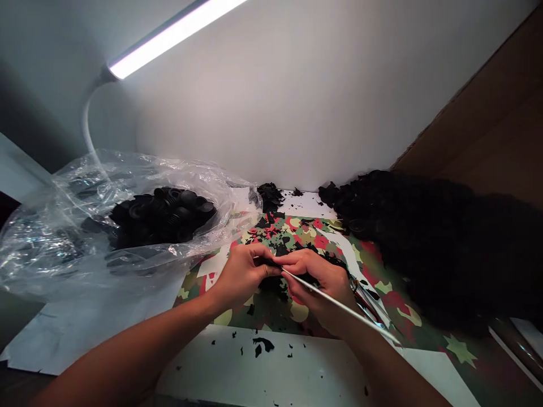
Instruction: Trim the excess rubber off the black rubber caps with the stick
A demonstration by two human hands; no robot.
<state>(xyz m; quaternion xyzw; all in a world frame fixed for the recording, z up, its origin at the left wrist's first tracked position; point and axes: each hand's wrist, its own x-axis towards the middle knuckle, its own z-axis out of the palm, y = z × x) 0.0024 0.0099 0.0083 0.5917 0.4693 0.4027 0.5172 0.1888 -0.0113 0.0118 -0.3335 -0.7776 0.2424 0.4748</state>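
Note:
My left hand (246,272) is closed in a pinch over the middle of the camouflage-patterned sheet. Its fingertips meet those of my right hand, and whatever lies between them is mostly hidden, with only something dark showing. My right hand (318,274) grips a thin white stick (348,311), whose near end slants down to the right across my forearm. Torn black scraps (278,288) lie under and around both hands.
A clear plastic bag (55,243) at the left holds many round black rubbery parts (169,212). A large black heap (458,243) fills the right side beside a cardboard panel (500,113). A lit lamp (173,37) hangs above. Scissors-like tools (373,311) lie by my right wrist.

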